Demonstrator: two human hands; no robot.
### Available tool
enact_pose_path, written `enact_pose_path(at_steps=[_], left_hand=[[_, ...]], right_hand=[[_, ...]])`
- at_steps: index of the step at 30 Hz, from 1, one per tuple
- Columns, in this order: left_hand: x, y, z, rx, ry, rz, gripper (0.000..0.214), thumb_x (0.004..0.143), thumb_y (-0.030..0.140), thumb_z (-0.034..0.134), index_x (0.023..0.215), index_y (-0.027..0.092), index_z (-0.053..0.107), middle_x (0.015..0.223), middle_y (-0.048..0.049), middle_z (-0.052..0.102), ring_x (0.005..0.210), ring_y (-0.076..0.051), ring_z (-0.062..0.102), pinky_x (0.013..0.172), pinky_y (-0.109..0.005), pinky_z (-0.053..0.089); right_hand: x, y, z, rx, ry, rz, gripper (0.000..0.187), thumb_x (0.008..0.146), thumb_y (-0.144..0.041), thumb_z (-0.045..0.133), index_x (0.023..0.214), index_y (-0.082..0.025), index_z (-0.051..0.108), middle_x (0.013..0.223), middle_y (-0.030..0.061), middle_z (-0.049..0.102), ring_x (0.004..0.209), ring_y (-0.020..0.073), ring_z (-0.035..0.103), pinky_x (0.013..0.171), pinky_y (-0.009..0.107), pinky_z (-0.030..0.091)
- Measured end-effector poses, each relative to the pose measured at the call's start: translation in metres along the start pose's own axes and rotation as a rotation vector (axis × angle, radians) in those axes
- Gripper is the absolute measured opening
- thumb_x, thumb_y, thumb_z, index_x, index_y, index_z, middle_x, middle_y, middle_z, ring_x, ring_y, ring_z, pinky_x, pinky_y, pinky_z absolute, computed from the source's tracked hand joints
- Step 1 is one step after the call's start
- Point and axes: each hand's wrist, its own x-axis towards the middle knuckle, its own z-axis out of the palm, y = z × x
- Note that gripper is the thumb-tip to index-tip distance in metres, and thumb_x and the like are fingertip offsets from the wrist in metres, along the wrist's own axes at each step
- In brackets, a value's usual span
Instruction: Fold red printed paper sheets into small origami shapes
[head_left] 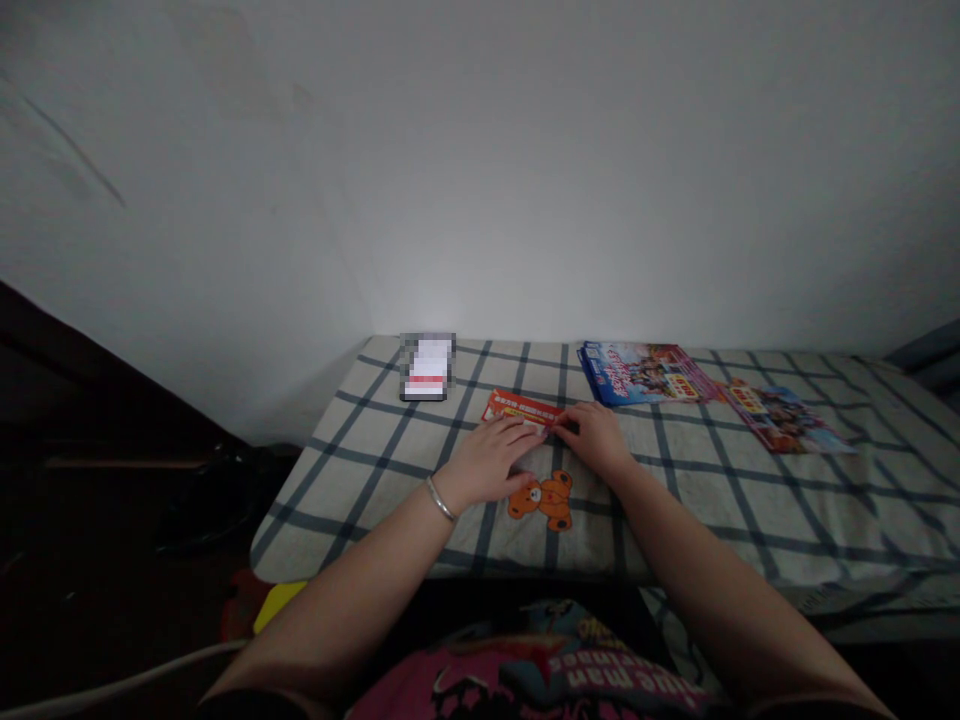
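A red printed leaflet (517, 404) lies on the checked cloth in front of me, partly covered by my hands. My left hand (491, 458), with a silver bangle at the wrist, rests flat across its lower part, fingers stretched out. At the leaflet's right end, the thumb and fingers of my right hand (592, 435) come together on the edge in a pinch. Below the leaflet, between my forearms, an orange teddy bear (551, 502) shows on the cloth.
A lit phone (429, 366) lies at the back left. A stack of blue and pink leaflets (637, 372) is at the back right, with another leaflet stack (787, 418) beyond it. The checked tablecloth (337, 470) meets a white wall (480, 180) behind.
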Motion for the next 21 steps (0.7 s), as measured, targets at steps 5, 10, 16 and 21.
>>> enact_pose_path(at_steps=[5,10,16,21], left_hand=[[0.002,0.002,0.001,0.028,-0.016,-0.003,0.065,0.084,0.052,0.061,0.140,0.023,0.045,0.137,-0.0073,0.053,0.128,-0.029,0.042,0.111,-0.046,0.030],[0.004,0.003,0.001,0.071,-0.036,0.007,0.063,0.086,0.053,0.057,0.139,0.022,0.046,0.141,-0.0067,0.050,0.127,-0.029,0.040,0.109,-0.049,0.030],[0.005,0.002,0.004,0.104,-0.041,0.003,0.063,0.087,0.052,0.055,0.142,0.025,0.042,0.139,-0.0076,0.052,0.126,-0.029,0.040,0.108,-0.050,0.030],[0.008,0.000,0.004,0.111,-0.030,0.018,0.061,0.087,0.052,0.056,0.141,0.026,0.043,0.140,-0.0051,0.052,0.125,-0.028,0.041,0.106,-0.051,0.029]], right_hand=[[-0.003,-0.004,0.001,-0.017,0.021,0.041,0.014,0.084,-0.037,0.065,0.081,-0.023,0.068,0.081,0.0040,0.068,0.084,0.0225,0.058,0.077,0.037,0.043],[-0.006,-0.004,0.006,-0.025,0.087,0.059,0.017,0.083,-0.038,0.065,0.089,-0.023,0.065,0.098,0.0078,0.067,0.101,0.0275,0.057,0.091,0.046,0.042],[-0.007,0.003,0.017,0.012,0.127,0.017,0.023,0.083,-0.029,0.061,0.104,-0.019,0.059,0.125,0.0140,0.059,0.132,0.0309,0.041,0.107,0.053,0.034],[-0.007,0.001,0.021,0.016,0.073,0.054,0.029,0.082,-0.028,0.058,0.110,-0.019,0.056,0.141,0.0141,0.049,0.138,0.0285,0.036,0.112,0.051,0.031]])
